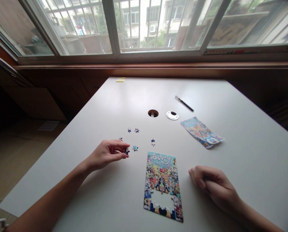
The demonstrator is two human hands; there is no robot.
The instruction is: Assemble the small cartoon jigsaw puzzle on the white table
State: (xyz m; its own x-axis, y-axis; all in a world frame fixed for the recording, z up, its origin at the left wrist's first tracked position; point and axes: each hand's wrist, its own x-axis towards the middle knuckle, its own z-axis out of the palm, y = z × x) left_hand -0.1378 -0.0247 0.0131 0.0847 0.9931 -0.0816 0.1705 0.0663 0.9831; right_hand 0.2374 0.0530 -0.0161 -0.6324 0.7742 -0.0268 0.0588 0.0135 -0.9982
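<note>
A colourful jigsaw puzzle [162, 185] lies flat on the white table [243, 135] in front of me, with a gap in its lower middle. My left hand [107, 154] is to its upper left, fingers pinched on a small blue puzzle piece [127, 150]. Several loose pieces lie close by: one [135, 148] just right of my fingers, one [153, 141] above the puzzle, two [133, 130] farther back. My right hand [211, 185] rests on the table right of the puzzle, fingers curled in; nothing shows in it.
A printed puzzle wrapper [202, 132] lies at the right. Behind it are a black pen [184, 103], a round metal cable-hole cover [172, 115] and the open cable hole [153, 113]. A yellow note [120, 80] sits at the far edge, under the window.
</note>
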